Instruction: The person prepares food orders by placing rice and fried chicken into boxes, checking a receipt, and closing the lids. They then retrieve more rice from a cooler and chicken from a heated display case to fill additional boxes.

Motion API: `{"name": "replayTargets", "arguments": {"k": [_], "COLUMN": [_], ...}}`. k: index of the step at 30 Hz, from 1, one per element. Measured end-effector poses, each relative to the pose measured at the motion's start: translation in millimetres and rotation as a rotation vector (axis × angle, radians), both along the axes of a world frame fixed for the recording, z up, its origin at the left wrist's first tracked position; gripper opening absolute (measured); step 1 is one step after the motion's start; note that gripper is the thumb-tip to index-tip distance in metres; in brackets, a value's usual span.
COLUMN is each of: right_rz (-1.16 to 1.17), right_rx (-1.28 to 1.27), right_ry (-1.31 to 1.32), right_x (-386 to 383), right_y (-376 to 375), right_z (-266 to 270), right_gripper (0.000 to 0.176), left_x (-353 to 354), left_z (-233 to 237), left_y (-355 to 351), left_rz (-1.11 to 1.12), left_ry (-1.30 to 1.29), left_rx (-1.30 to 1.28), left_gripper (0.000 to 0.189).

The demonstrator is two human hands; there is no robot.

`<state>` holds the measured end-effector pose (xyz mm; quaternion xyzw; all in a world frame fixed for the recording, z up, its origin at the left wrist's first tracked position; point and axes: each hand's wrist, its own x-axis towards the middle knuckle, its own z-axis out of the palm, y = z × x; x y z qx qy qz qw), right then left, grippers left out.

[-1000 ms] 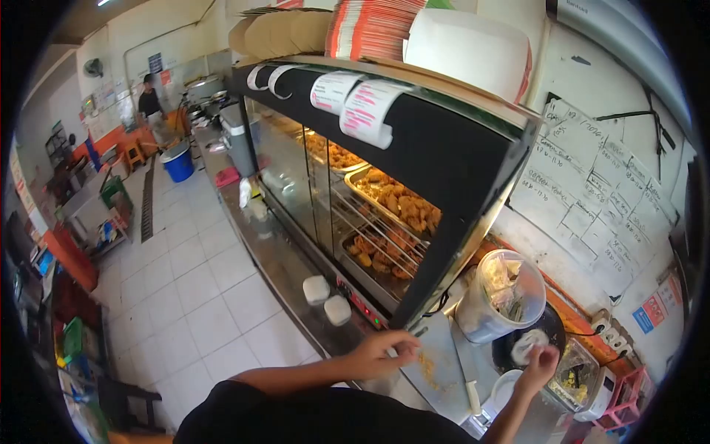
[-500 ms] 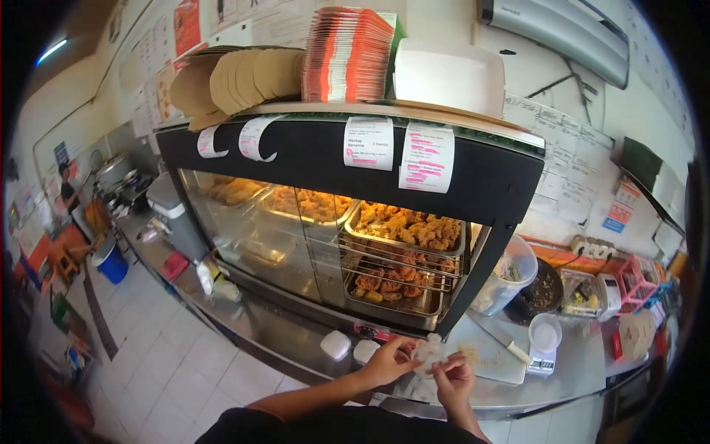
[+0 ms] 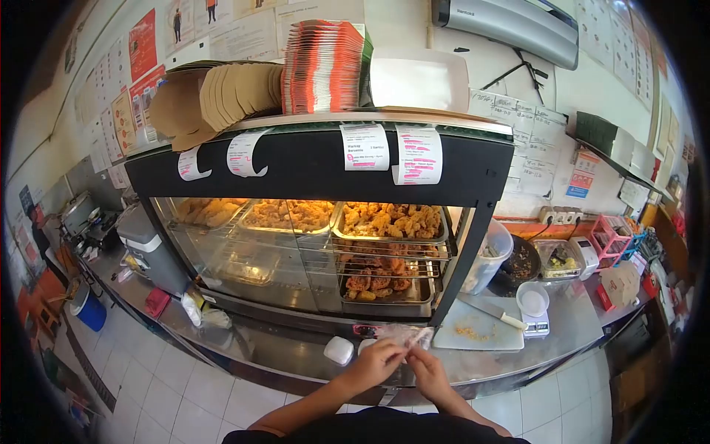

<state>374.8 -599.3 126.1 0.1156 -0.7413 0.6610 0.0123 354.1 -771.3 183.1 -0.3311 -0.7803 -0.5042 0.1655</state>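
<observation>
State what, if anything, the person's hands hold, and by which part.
A clear plastic piece, perhaps a bag. The left hand and right hand each pinch its near edge; the exact spot is too blurred to tell.

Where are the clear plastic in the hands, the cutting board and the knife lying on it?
clear plastic (image 3: 405, 337), head view, on its crumpled middle.
cutting board (image 3: 488, 340), head view, on bare surface right of the crumbs.
knife (image 3: 479, 305), head view, on the blade.
</observation>
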Motion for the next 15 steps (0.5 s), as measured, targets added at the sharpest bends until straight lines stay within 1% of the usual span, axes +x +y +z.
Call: {"name": "replayTargets", "arguments": {"k": [1,2,3,5,6,7,9,10,11,13,14,15], "right_rz": [0.012,0.046,0.041,-0.004,-0.104,-0.109,0.03,0.159,0.155,0.002,0.11,0.107], "right_rx": [-0.245,-0.598,-0.597,-0.799,-0.79,-0.795,-0.835,-0.694,-0.69,-0.699,-0.748,-0.746], "right_ry": [-0.29,-0.243,-0.233,-0.372,-0.413,-0.406,-0.629,-0.605,-0.602,-0.477,-0.325,-0.326], "right_x": [-5,-8,-4,0,0,3,4,4,5,9,8,10], "right_y": [0,-5,-6,-8,-7,-5,-1,2,6,12,18,24], "right_z": [1,6,22,41,21,12,2,-2,-2,2,7,13], "right_gripper": [0.03,0.03,0.03,0.027,0.036,0.036,0.07,0.101,0.101,0.106,0.091,0.091], "left_x": [7,13,15,16,16,17,17,19,21,24,26,28], "left_z": [6,10,10,3,3,1,-8,-12,-14,-12,-12,-13], "left_y": [4,8,11,17,19,21,29,35,40,49,55,61], "left_rz": [-0.009,-0.048,-0.086,-0.125,-0.125,-0.126,-0.156,-0.184,-0.211,-0.212,-0.245,-0.277], "left_ry": [0.006,-0.006,-0.019,0.003,-0.049,-0.103,-0.084,-0.1,-0.116,-0.122,-0.125,-0.128], "left_rx": [0.005,-0.002,-0.012,0.019,-0.004,-0.027,-0.051,-0.046,-0.038,-0.029,-0.018,-0.007], "left_gripper": [0.01,0.01,0.01,0.008,0.008,0.008,0.01,0.01,0.01,0.011,0.01,0.009]}}
